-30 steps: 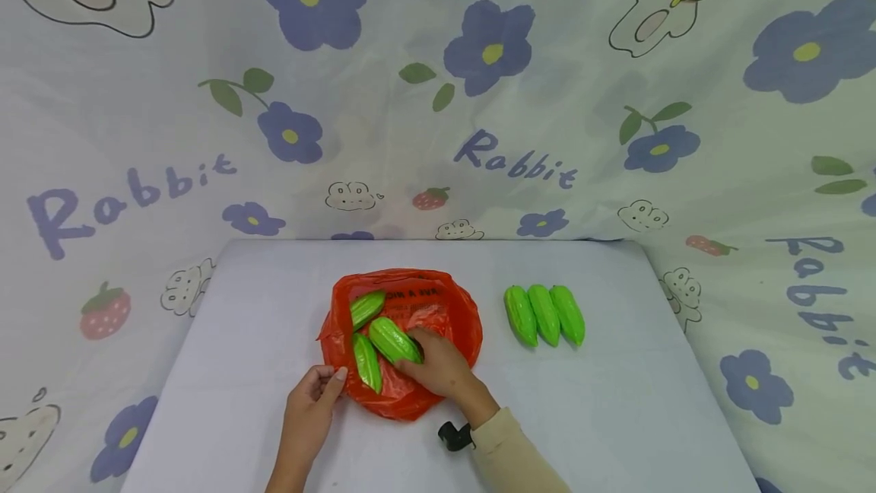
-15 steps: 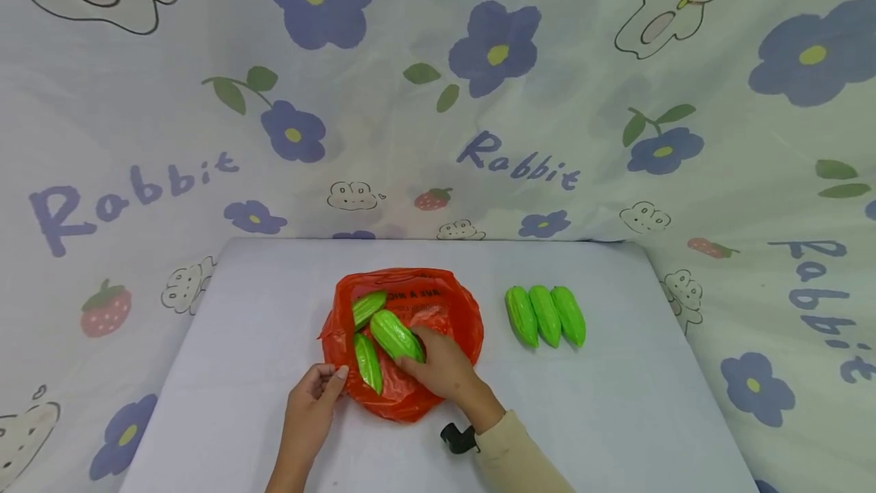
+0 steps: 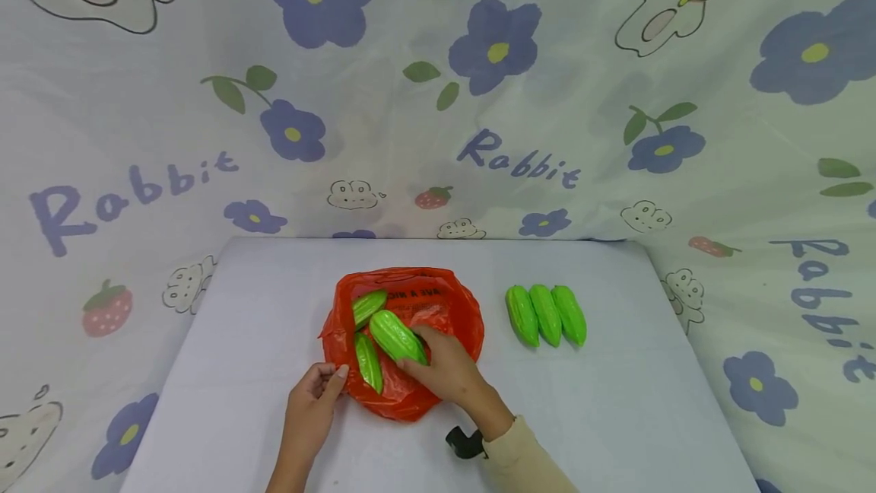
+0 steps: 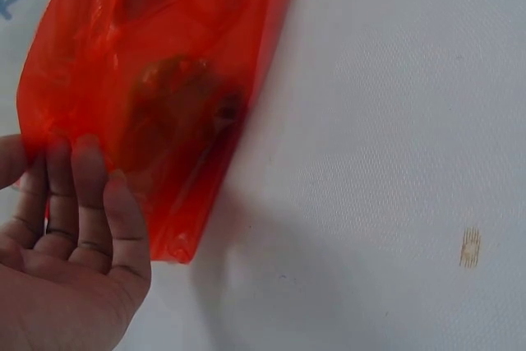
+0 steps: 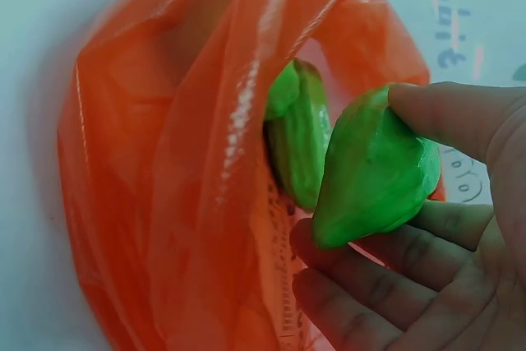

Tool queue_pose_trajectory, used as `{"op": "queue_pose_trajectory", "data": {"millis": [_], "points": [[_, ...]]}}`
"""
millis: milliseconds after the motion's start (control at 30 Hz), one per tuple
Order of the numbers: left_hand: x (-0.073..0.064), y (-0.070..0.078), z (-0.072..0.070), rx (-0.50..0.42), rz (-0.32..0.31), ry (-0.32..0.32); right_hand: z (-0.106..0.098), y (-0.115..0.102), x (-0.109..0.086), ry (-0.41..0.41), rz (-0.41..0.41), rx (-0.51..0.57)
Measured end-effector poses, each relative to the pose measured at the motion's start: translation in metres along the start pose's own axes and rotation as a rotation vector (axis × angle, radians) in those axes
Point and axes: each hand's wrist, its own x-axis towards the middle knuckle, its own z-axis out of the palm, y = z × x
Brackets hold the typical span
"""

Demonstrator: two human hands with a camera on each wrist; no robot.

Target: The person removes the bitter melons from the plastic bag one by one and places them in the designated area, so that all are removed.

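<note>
A red plastic bag [image 3: 468, 326] lies with its mouth spread wide. My left hand [image 3: 311, 405] pinches its near left rim between thumb and fingers; the left wrist view shows the fingertips against the film of the bag [image 4: 189, 30]. Over the opening, my right hand [image 3: 452, 373] grips a green ridged gourd [image 3: 395, 335], thumb on one side and fingers on the other. In the right wrist view this gourd [image 5: 374, 170] points its tapered end at the camera. Two similar gourds rest inside the bag, a far gourd [image 3: 369, 308] and a near gourd [image 3: 368, 364].
Three more green gourds [image 3: 545, 316] lie side by side right of the bag on the white table [image 3: 616, 402]. A black device [image 3: 465, 443] sits at the right wrist. Behind the table hangs a printed cloth [image 3: 383, 128] with flowers and rabbits.
My right hand has shifted slightly right and towards me, still gripping the gourd, which has moved a little with it. The left hand stays on the bag's rim.
</note>
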Motion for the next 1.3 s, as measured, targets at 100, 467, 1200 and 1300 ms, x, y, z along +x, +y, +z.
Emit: {"op": "queue_pose_trajectory", "data": {"millis": [100,467,1200,1300], "points": [[0.0,0.0,0.0,0.002,0.003,0.002,-0.004,-0.001,-0.003,0.004,-0.007,0.027],[0.0,-0.001,0.0,0.0,0.002,0.0,-0.007,0.006,-0.01,0.02,-0.007,0.065],[0.0,-0.002,0.0,0.008,0.001,0.001,-0.015,0.013,-0.02,0.058,-0.034,0.113],[0.0,-0.002,0.001,0.006,0.0,0.001,-0.016,0.014,-0.022,0.061,-0.016,0.115]]}}
